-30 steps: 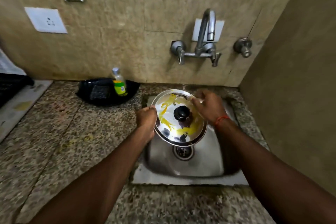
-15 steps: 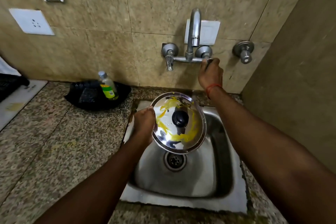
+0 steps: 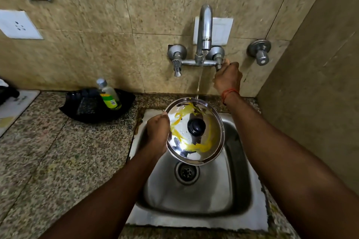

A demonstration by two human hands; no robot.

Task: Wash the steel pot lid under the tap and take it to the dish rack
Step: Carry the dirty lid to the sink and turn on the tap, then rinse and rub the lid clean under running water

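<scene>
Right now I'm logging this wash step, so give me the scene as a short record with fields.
lid: steel pot lid, tilted over the sink, yellow smears, black knob
left hand: left hand holds the lid's left rim
right hand: right hand on the tap's right valve handle
water: thin stream from the tap onto the lid's far edge
counter: bottle in a black tray

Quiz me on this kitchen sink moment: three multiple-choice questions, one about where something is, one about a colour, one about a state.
1. Where is the right hand?
A. on a tap valve
B. on the lid's knob
C. in the sink

2. What colour is the residue on the steel pot lid?
A. red
B. yellow
C. green

3. Is the tap running?
A. no
B. cannot tell
C. yes

Answers:
1 A, its fingers close on the right valve.
2 B, yellow streaks circle the black knob.
3 C, a thin stream falls onto the lid's far rim.
</scene>
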